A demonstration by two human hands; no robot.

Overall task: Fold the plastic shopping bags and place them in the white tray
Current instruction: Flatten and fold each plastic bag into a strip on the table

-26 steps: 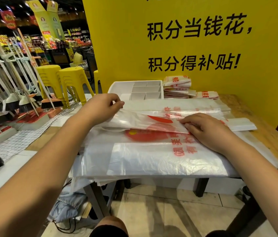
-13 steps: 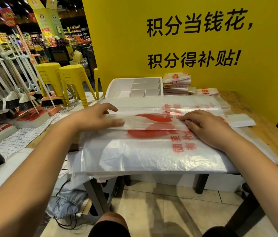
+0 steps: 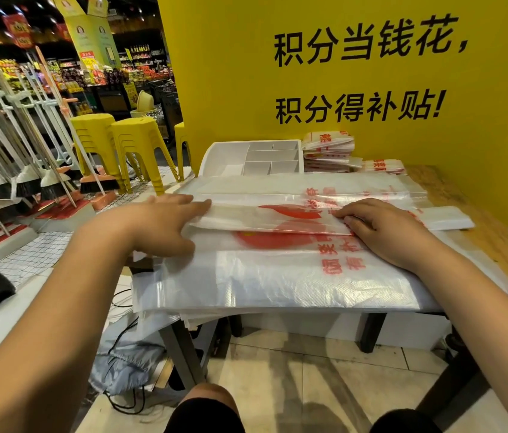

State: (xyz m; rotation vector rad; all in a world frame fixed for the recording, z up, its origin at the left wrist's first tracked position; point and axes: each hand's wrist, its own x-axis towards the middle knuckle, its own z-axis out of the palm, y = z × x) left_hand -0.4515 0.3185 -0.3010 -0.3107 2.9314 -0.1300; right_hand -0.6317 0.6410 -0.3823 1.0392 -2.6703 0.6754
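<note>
- Where the table ends nearest you, the stack of flat bags overhangs the front edge of the wooden table, and its left corner droops off the side.
- Your left hand lies flat with straight fingers, pressing the left end of the folded bag, a long narrow strip across the top of the stack.
- Your right hand rests on the right part of the strip with bent fingers, tips at its edge; you cannot tell whether they pinch or only press.
- To your right, bare wood runs beside the stack.
- Beyond the strip, flat plastic stretches to the white tray at the far-left corner.
- Just right of the tray, the pile of folded bags sits against the yellow wall.
- Yellow stools stand off the table's far-left side.
</note>
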